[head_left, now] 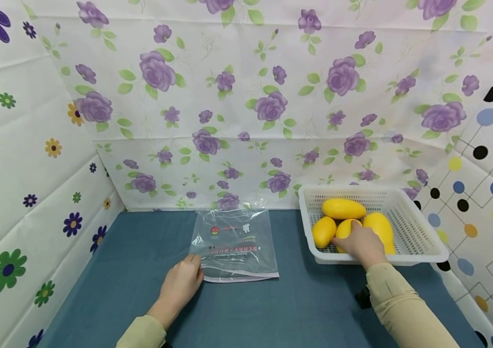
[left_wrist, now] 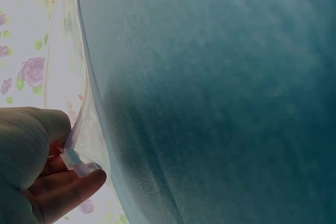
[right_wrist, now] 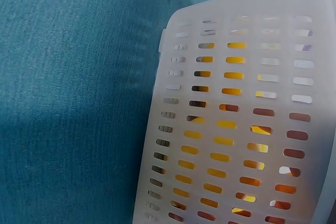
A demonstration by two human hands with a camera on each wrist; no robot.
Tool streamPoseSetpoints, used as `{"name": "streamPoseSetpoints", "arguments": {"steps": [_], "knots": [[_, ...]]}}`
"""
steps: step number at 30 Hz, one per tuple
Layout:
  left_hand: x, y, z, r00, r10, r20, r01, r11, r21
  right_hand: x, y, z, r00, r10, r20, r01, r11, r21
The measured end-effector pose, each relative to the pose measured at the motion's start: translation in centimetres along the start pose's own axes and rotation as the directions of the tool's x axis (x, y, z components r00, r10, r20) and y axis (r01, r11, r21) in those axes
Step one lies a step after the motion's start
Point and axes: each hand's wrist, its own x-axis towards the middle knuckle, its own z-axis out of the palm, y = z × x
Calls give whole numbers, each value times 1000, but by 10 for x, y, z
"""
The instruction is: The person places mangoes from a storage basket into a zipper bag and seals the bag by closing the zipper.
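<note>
A clear zip bag (head_left: 237, 246) with printed lettering lies flat on the table, its pale zip edge toward me. My left hand (head_left: 182, 280) pinches the bag's near left corner; in the left wrist view the plastic film (left_wrist: 79, 162) sits between thumb and fingers. Inside a white slotted basket (head_left: 420, 253) on the right are several yellow mangoes. My right hand (head_left: 361, 244) reaches over the basket's near rim and grips the front middle mango (head_left: 345, 227). Another mango (head_left: 324, 232) lies left of it, one (head_left: 344, 209) behind and one (head_left: 380, 229) to the right.
A blue-green cloth (head_left: 307, 309) covers the table. Flower-printed sheeting (head_left: 246, 121) stands along the back, with patterned sheets at both sides. The right wrist view is mostly filled by the basket's slotted side (right_wrist: 236, 119).
</note>
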Motion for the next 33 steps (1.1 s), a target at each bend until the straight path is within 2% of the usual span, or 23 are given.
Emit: {"name": "streamPoseSetpoints", "arguments": {"steps": [12, 22, 33], "knots": [[-1, 1, 0, 1000, -6, 8, 6, 1000, 1, -1, -1, -1, 1000, 14, 21, -14, 1000, 6], [-1, 1, 0, 1000, -14, 10, 14, 1000, -4, -1, 3, -3, 997, 18, 69, -20, 999, 33], [0, 1, 0, 1000, -12, 18, 13, 1000, -19, 0, 2, -3, 996, 37, 78, -41, 998, 57]]}}
